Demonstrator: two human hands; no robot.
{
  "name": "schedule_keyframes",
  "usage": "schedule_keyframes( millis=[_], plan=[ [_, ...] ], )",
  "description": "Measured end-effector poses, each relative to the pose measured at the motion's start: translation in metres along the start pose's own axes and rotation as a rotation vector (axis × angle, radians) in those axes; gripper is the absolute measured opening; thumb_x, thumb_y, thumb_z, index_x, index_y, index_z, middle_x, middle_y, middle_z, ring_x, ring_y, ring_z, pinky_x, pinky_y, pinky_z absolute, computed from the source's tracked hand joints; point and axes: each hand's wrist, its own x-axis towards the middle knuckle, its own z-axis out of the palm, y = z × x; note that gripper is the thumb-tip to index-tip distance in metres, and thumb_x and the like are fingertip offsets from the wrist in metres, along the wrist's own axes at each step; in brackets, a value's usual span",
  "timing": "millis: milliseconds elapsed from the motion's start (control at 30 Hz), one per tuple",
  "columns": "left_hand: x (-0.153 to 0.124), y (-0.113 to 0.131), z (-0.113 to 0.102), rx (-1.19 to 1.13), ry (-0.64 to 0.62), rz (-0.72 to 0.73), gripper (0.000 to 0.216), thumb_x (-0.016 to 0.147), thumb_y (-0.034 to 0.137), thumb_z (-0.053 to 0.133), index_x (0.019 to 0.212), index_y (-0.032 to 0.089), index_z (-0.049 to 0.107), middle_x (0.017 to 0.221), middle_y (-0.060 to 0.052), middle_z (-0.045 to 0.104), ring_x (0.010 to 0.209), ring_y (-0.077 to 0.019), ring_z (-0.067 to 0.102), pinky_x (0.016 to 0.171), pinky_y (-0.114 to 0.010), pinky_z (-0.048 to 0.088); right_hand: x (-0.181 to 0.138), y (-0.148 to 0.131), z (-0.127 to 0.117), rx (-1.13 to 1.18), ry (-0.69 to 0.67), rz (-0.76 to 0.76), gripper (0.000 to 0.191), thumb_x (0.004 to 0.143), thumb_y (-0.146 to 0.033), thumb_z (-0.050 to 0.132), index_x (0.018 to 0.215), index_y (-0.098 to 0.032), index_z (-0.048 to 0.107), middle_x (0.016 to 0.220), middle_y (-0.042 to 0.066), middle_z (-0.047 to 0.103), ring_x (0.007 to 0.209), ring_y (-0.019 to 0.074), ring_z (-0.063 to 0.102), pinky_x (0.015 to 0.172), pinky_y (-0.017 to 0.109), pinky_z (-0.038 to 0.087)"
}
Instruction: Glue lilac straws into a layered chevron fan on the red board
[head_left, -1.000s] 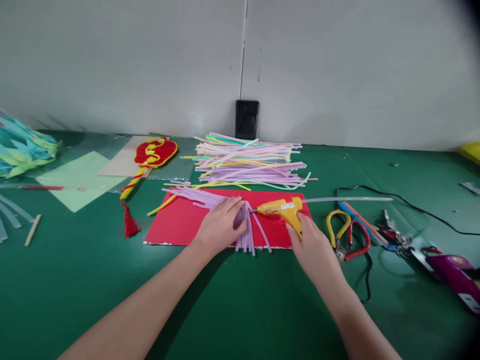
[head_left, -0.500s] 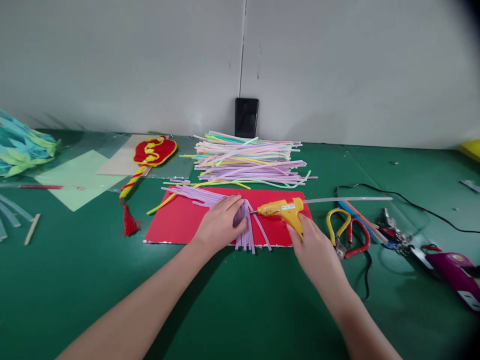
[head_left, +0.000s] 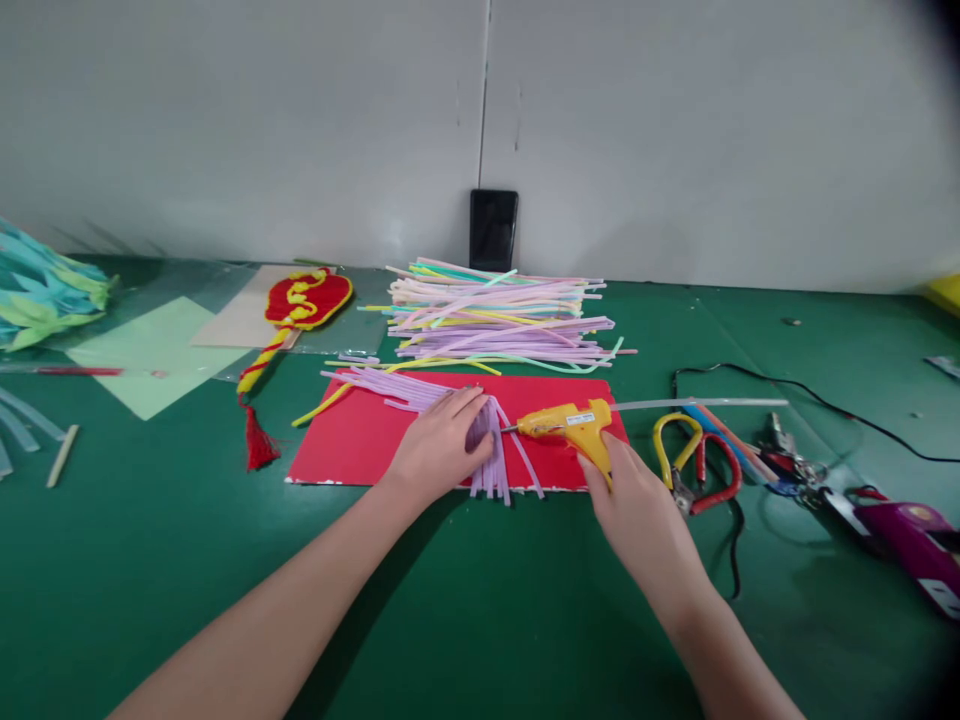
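Note:
My left hand (head_left: 444, 440) rests on the red board (head_left: 337, 440), its fingers and thumb closed around a bundle of purple pipe cleaners (head_left: 491, 470). One part of the bundle lies toward the left and the other fans out toward the board's front edge. In my right hand (head_left: 637, 500) is a yellow glue gun (head_left: 566, 422), gripped by its handle. Its metal nozzle points left and lies close by the purple strands; whether it touches them I cannot tell. A long clear glue stick (head_left: 697, 402) pokes out of the gun's back.
Behind the board lies a pile of coloured pipe cleaners (head_left: 495, 315), with a black phone (head_left: 493, 230) leaning on the wall. Yellow- and red-handled pliers (head_left: 697, 465), a black cord (head_left: 817, 400) and a purple tool (head_left: 911, 540) lie right. A red-yellow fan ornament (head_left: 307, 300) sits left.
The glue gun has shifted very slightly right and tipped a little, its nozzle still near the purple pipe cleaners. My left hand keeps its place on the bundle.

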Motion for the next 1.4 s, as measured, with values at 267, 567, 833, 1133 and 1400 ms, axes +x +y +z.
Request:
schedule_keyframes(
  millis=[267, 567, 833, 1133, 1400],
  plan=[
    [-0.001, -0.003, 0.003, -0.003, 0.030, 0.024, 0.046, 0.083, 0.031, 0.049, 0.125, 0.012, 0.053, 0.133, -0.010, 0.053, 0.123, -0.0240, 0.048, 0.107, -0.039, 0.038, -0.003, 0.000, -0.003, -0.006, -0.014, -0.020, 0.041, 0.093, -0.036, 0.032, 0.114, -0.006, 0.052, 0.103, 0.021, 0.065, 0.081, 0.0271, 0.067, 0.060, 0.036, 0.054],
    [-0.001, -0.003, 0.003, -0.008, 0.028, 0.033, 0.046, 0.083, 0.030, 0.049, 0.125, 0.011, 0.053, 0.133, -0.011, 0.052, 0.123, -0.0244, 0.047, 0.107, -0.039, 0.038, -0.007, 0.000, -0.007, -0.012, -0.044, 0.002, 0.041, 0.094, -0.036, 0.032, 0.115, -0.007, 0.052, 0.104, 0.020, 0.065, 0.078, 0.0268, 0.067, 0.055, 0.034, 0.052],
    [-0.001, -0.003, 0.004, 0.000, 0.022, 0.025, 0.047, 0.083, 0.032, 0.048, 0.125, 0.011, 0.052, 0.134, -0.011, 0.052, 0.124, -0.0240, 0.047, 0.107, -0.039, 0.038, -0.013, 0.003, -0.006, -0.012, -0.034, -0.010, 0.043, 0.094, -0.038, 0.030, 0.115, -0.007, 0.052, 0.102, 0.020, 0.066, 0.080, 0.0273, 0.067, 0.057, 0.034, 0.052],
    [0.000, -0.003, 0.003, -0.012, 0.002, 0.015, 0.047, 0.083, 0.031, 0.048, 0.126, 0.011, 0.052, 0.135, -0.011, 0.051, 0.125, -0.0243, 0.046, 0.108, -0.039, 0.036, -0.018, 0.000, -0.005, -0.035, -0.015, 0.028, 0.045, 0.093, -0.040, 0.031, 0.121, -0.009, 0.047, 0.104, 0.020, 0.064, 0.082, 0.0276, 0.066, 0.061, 0.036, 0.052],
    [0.000, -0.002, 0.002, -0.023, -0.002, 0.010, 0.046, 0.083, 0.031, 0.048, 0.126, 0.014, 0.052, 0.135, -0.011, 0.051, 0.125, -0.0247, 0.046, 0.107, -0.041, 0.037, -0.016, -0.004, -0.002, -0.058, 0.028, 0.127, 0.058, 0.084, -0.058, 0.042, 0.117, -0.010, 0.049, 0.108, 0.020, 0.064, 0.076, 0.0278, 0.066, 0.057, 0.036, 0.050]
  ],
)
